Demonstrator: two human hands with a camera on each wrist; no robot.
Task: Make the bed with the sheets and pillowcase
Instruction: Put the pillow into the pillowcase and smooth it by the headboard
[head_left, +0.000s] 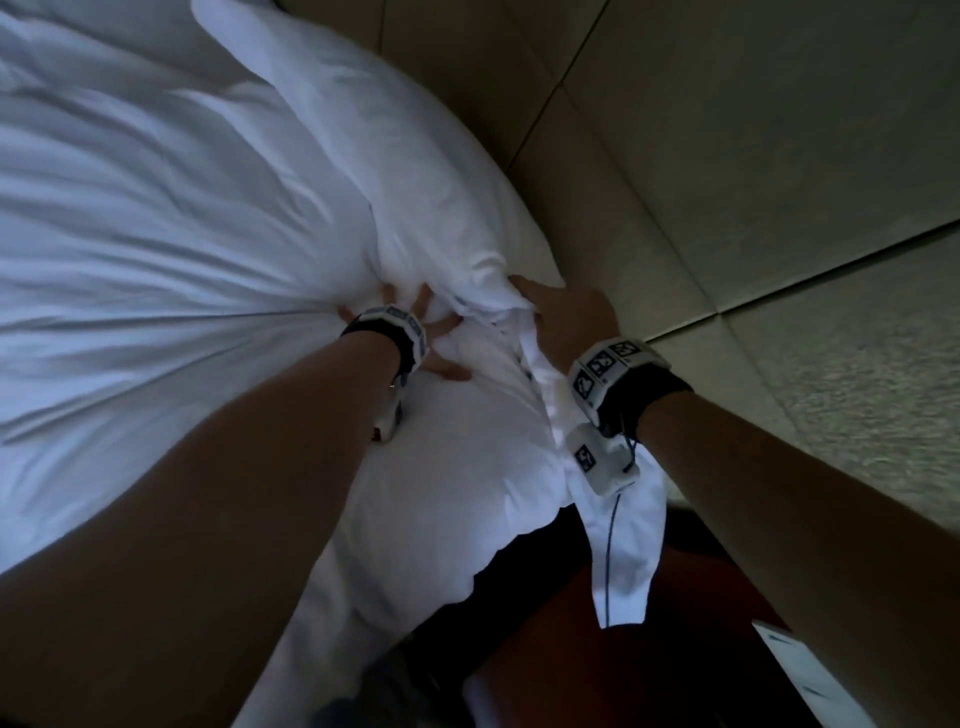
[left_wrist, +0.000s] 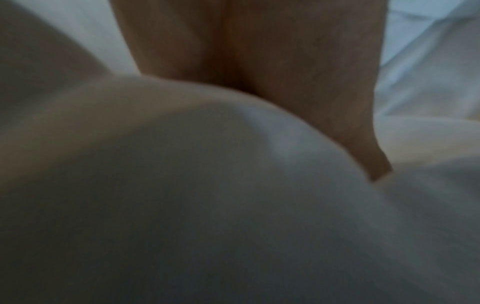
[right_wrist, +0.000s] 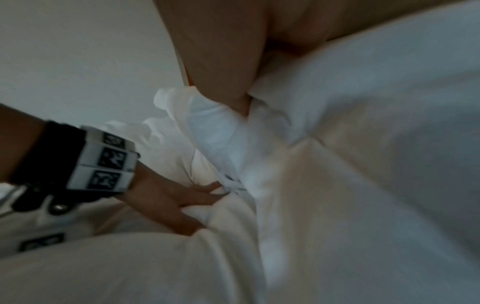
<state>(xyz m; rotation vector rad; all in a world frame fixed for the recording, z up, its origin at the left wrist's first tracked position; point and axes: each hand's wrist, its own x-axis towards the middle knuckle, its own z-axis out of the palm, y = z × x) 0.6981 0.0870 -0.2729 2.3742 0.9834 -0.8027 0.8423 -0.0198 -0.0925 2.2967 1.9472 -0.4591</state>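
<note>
A white pillow (head_left: 441, 467) lies at the bed's near corner, half inside a white pillowcase (head_left: 623, 545) whose loose end hangs down on the right. My left hand (head_left: 436, 338) presses spread fingers into the pillow's far end; the left wrist view shows this hand (left_wrist: 259, 61) sunk into the pillow (left_wrist: 182, 185). My right hand (head_left: 561, 312) grips the bunched pillowcase edge just to the right, fingertips hidden in cloth. The right wrist view shows the right hand (right_wrist: 221, 51) in the bunched pillowcase (right_wrist: 207, 123) and the left hand (right_wrist: 176, 205) flat on the fabric.
A second white pillow (head_left: 363, 130) lies beyond, against the padded beige headboard (head_left: 727, 156). A wrinkled white sheet (head_left: 130, 234) covers the bed on the left. A dark reddish nightstand (head_left: 623, 649) stands below the hanging cloth, with a white card (head_left: 800, 660) at its right.
</note>
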